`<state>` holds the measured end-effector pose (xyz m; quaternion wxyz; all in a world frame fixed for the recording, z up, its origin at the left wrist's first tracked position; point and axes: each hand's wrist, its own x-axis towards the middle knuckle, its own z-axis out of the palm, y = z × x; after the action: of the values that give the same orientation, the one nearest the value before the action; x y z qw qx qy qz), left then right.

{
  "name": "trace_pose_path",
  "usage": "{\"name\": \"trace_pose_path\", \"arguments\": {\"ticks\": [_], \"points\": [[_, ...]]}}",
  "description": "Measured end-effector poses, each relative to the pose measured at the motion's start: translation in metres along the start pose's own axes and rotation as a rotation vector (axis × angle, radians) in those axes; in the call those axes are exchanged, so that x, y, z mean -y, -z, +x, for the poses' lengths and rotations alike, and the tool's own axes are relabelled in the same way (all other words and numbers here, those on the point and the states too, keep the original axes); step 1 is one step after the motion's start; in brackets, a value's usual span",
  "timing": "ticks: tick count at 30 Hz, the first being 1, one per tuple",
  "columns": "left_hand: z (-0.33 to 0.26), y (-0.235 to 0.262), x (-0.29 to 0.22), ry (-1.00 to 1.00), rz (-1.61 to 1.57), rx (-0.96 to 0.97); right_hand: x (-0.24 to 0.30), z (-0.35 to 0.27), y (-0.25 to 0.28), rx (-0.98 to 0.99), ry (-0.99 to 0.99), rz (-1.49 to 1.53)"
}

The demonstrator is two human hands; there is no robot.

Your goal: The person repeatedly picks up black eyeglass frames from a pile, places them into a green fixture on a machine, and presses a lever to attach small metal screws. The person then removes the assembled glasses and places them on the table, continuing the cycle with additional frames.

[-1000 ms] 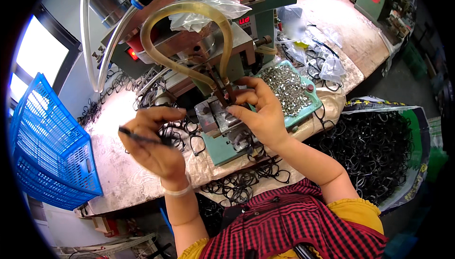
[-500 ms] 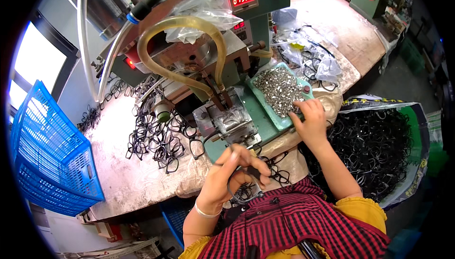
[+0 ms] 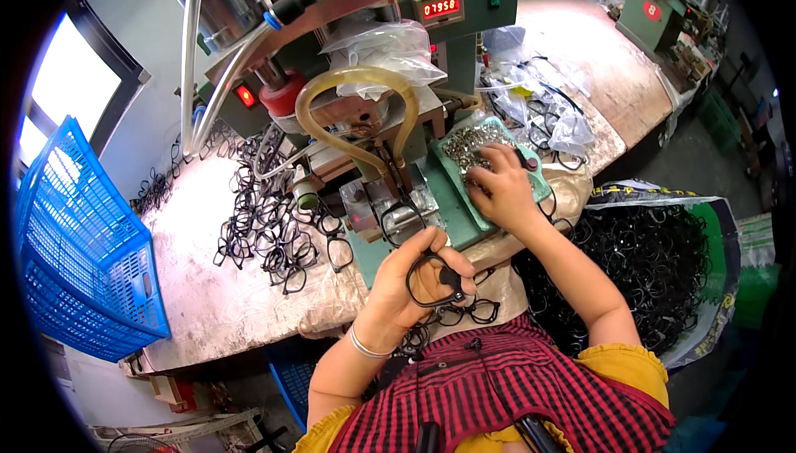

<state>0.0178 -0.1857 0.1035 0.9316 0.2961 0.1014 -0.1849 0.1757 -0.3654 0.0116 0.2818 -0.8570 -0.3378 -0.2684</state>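
Left hand [image 3: 392,294] curls around a black eyeglass frame [image 3: 453,281], seemingly steadying it; right hand [image 3: 507,196], half-open, grip unclear, crosses the near edge of a green tray [image 3: 456,187], seemingly placed within reach.

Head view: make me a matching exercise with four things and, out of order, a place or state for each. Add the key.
Column one
1. left hand
2. right hand
3. large blue basket
4. yellowish hose

Column two
A. at the far left of the picture
B. at the light green tray of small shiny pieces
C. bent into a loop
D. holding a black glasses frame

Pairs: 1-D, 2-B, 3-A, 4-C
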Motion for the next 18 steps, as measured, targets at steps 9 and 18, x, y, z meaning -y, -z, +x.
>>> {"name": "trace_pose_path", "arguments": {"ticks": [9, 18], "points": [[-0.049, 0.065, 0.02, -0.186, 0.404, -0.01, -0.018, 0.016, -0.011, -0.168, -0.312, 0.338], [-0.13, 0.144, -0.119, -1.128, 1.389, -1.227, -0.006, 0.007, -0.001, -0.156, -0.431, 0.505]]}}
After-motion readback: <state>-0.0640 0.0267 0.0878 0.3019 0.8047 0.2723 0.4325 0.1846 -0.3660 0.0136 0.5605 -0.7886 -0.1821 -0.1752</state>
